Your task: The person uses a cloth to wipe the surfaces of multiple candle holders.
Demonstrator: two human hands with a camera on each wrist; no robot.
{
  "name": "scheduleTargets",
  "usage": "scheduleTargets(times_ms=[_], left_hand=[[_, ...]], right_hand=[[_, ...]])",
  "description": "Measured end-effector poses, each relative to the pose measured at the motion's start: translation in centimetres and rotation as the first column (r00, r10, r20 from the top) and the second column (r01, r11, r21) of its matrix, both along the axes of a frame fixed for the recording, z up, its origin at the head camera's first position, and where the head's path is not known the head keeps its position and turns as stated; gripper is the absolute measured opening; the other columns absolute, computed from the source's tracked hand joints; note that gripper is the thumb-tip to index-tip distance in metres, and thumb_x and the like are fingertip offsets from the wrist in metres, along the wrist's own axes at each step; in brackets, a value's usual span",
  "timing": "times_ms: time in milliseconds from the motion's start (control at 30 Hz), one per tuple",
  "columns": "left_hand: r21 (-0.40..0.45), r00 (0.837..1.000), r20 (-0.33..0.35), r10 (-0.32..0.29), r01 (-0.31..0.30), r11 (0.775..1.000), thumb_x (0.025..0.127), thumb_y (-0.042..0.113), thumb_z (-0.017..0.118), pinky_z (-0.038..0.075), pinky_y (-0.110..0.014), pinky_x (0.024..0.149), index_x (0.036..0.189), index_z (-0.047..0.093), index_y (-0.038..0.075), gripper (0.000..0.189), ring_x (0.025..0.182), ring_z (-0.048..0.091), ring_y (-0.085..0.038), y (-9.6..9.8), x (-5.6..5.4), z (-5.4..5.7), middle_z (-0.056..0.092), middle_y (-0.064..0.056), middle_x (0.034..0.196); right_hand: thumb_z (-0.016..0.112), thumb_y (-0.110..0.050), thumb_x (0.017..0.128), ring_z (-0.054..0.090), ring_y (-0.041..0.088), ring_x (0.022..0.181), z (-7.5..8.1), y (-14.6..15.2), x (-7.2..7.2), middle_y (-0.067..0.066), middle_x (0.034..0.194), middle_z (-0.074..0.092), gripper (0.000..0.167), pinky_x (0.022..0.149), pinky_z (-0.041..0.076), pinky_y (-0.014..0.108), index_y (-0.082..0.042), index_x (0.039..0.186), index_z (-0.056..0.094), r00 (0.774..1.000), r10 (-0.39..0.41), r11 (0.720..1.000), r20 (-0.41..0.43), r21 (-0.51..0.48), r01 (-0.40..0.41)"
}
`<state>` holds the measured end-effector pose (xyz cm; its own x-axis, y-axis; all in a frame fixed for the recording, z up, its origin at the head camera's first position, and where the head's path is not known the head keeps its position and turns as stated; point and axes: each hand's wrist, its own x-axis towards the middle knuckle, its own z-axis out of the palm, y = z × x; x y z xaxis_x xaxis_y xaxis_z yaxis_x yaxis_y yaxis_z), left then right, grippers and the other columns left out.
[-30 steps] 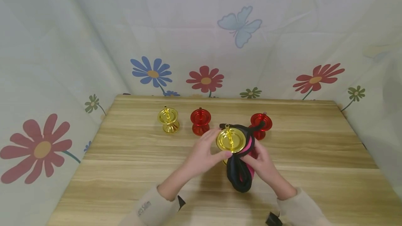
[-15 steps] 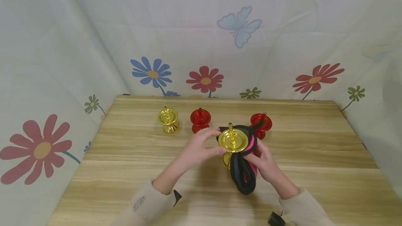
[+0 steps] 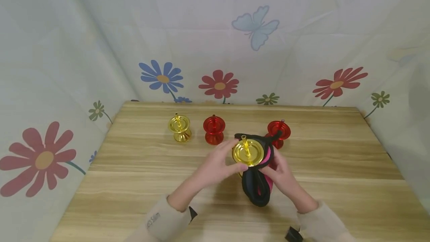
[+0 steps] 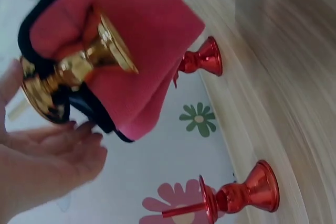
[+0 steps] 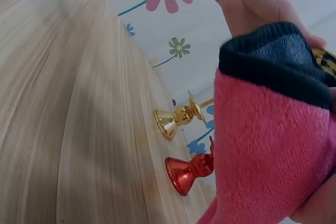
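A gold candle holder (image 3: 248, 153) with a dish and a central spike is held up off the table, its foot hanging free in the left wrist view. My left hand (image 3: 215, 163) pinches the dish rim, thumb in front and fingers behind. My right hand (image 3: 282, 173) grips a folded pink cloth with a black border (image 4: 142, 40), which wraps against the holder's right side and stem. In the head view the cloth's black edge (image 3: 256, 193) hangs below the dish. The cloth hides part of the stem and some right-hand fingers.
At the back of the wooden table (image 3: 144, 197) stand another gold candle holder (image 3: 181, 129), a red one (image 3: 214, 130) beside it, and a second red one (image 3: 279, 132) farther right, partly behind the cloth. A flowered curtain (image 3: 188, 33) hangs behind the table.
Half a second ago the left thumb and fingers were spread wider around the dish; now they have closed onto its rim. The holder and cloth have shifted slightly left. The standing holders stay put.
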<state>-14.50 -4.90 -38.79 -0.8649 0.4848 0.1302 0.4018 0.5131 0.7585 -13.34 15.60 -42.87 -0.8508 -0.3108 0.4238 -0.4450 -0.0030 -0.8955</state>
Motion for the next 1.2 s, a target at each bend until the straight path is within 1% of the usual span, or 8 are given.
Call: scheduleTargets(times_ms=[133,233,467,667,800,900,1067,1200], left_hand=[[0.01,0.984,0.033,-0.176,0.176,0.984,0.077,0.036,0.065,0.029,-0.045,0.103,0.133,0.039,0.01,0.067,0.132,0.026,-0.021,-1.0,-1.2,0.2,0.038,-0.005,0.138],[-0.042,0.974,0.062,-0.217,0.219,0.975,0.077,0.039,0.064,0.026,-0.046,0.105,0.133,0.039,0.011,0.067,0.133,0.023,-0.022,-1.4,-1.9,0.3,0.036,-0.004,0.139],[-0.139,0.992,0.124,-0.005,0.022,0.99,0.074,0.047,0.065,0.044,-0.039,0.09,0.121,0.053,0.01,0.061,0.112,0.051,-0.019,-0.8,-1.4,-0.4,0.057,-0.004,0.12],[-0.112,1.0,0.022,-0.013,0.015,0.994,0.079,0.043,0.061,0.04,-0.04,0.095,0.129,0.044,0.019,0.059,0.118,0.046,-0.015,0.3,-0.2,-0.7,0.051,0.003,0.128],[-0.112,0.995,-0.022,0.093,-0.094,0.989,0.072,0.056,0.061,0.039,-0.041,0.095,0.13,0.041,0.022,0.071,0.117,0.046,-0.015,1.4,0.2,-1.1,0.05,0.004,0.127],[-0.069,0.99,-0.027,0.137,-0.139,0.988,0.07,0.058,0.063,0.039,-0.042,0.094,0.128,0.043,0.023,0.071,0.115,0.047,-0.015,1.8,0.3,-1.3,0.052,0.005,0.125],[-0.058,1.0,0.029,0.0,0.002,0.998,0.069,0.053,0.066,0.032,-0.052,0.098,0.128,0.043,0.024,0.069,0.131,0.026,-0.022,0.7,-0.5,-0.9,0.033,-0.001,0.142],[-0.122,0.987,0.103,-0.121,0.133,0.984,0.072,0.049,0.066,0.024,-0.055,0.102,0.132,0.039,0.021,0.072,0.136,0.012,-0.028,-0.3,-1.5,-0.5,0.017,-0.008,0.148]], right_hand=[[0.05,0.01,0.081,0.053,0.006,0.099,0.0,0.3,-0.1,-0.005,0.113,0.054,0.043,0.083,0.046,0.019,0.007,0.122,0.037,0.993,0.119,0.992,0.018,-0.054,-0.118],[0.05,0.009,0.081,0.053,0.005,0.097,-0.1,0.4,-0.1,-0.006,0.11,0.055,0.041,0.082,0.046,0.019,0.009,0.12,0.038,0.991,0.134,0.99,0.029,-0.049,-0.133],[0.053,0.009,0.08,0.054,0.003,0.096,-0.5,0.4,0.1,-0.01,0.109,0.055,0.041,0.082,0.046,0.017,0.01,0.119,0.037,0.996,0.026,1.0,0.087,0.011,-0.027],[0.057,0.012,0.076,0.053,0.003,0.093,-0.8,-0.1,0.1,-0.002,0.109,0.056,0.044,0.08,0.046,0.015,0.006,0.118,0.042,0.994,-0.113,0.992,-0.004,0.049,0.113],[0.06,0.011,0.076,0.052,0.003,0.093,-0.8,-0.4,0.2,0.015,0.11,0.054,0.045,0.079,0.046,0.014,0.003,0.118,0.044,0.984,-0.167,0.98,-0.063,0.099,0.173],[0.058,0.01,0.077,0.053,0.004,0.094,-0.6,-0.3,0.2,0.017,0.112,0.053,0.046,0.079,0.048,0.016,0.003,0.12,0.042,0.989,-0.141,0.985,-0.055,0.093,0.145],[0.054,0.011,0.078,0.054,0.003,0.095,-0.5,0.5,0.0,-0.004,0.112,0.055,0.044,0.079,0.047,0.017,0.008,0.12,0.04,1.0,-0.021,0.999,-0.001,0.046,0.021],[0.053,0.01,0.079,0.054,0.003,0.097,-0.5,0.9,-0.1,-0.01,0.11,0.055,0.043,0.082,0.047,0.018,0.012,0.119,0.038,0.996,0.063,0.998,0.057,0.023,-0.065]])
